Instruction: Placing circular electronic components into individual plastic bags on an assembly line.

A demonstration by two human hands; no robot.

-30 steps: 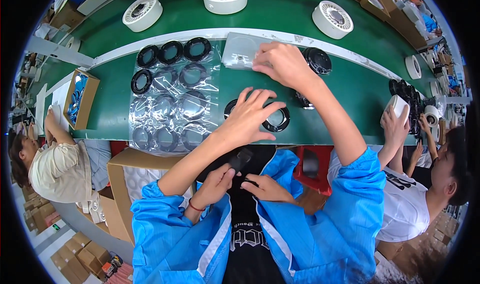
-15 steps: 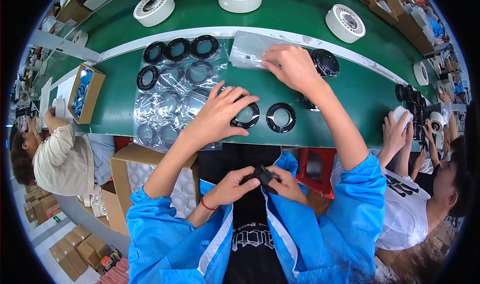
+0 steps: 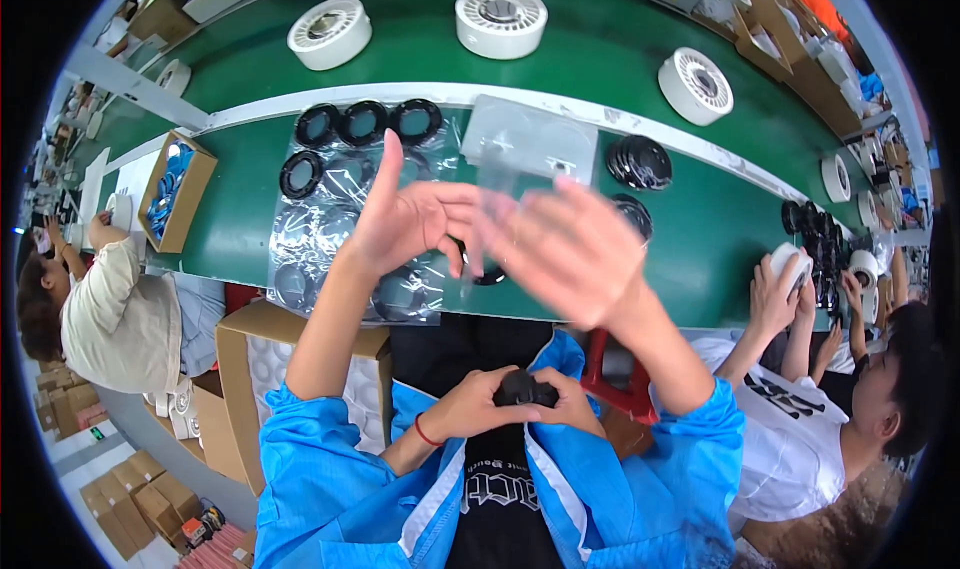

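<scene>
My left hand [image 3: 410, 219] is raised over the green table, palm turned inward, thumb up and fingers apart. Close beside it my right hand [image 3: 570, 249], smeared by motion, appears to hold a clear plastic sheet [image 3: 492, 174] that hangs edge-on between the hands. Beneath them a black ring [image 3: 490, 275] is mostly hidden. Several black rings [image 3: 415, 121] lie on clear plastic wrap [image 3: 330, 224] at the left. Beyond my hands rests a stack of clear sheets [image 3: 535, 137]. Right of it are a stack of black rings [image 3: 640, 162] and another black ring piece [image 3: 632, 214].
Below, another pair of hands [image 3: 465, 409], one wearing a red cord, holds a small black part [image 3: 525, 389]. White round slatted housings [image 3: 500, 21] stand on the far green surface. A carton of blue parts [image 3: 180, 194] is left; co-workers [image 3: 125, 309] sit both sides.
My right hand has come away from the sheet stack, down and left, seemingly with a sheet. My left hand has lifted off the black ring and turned its palm inward.
</scene>
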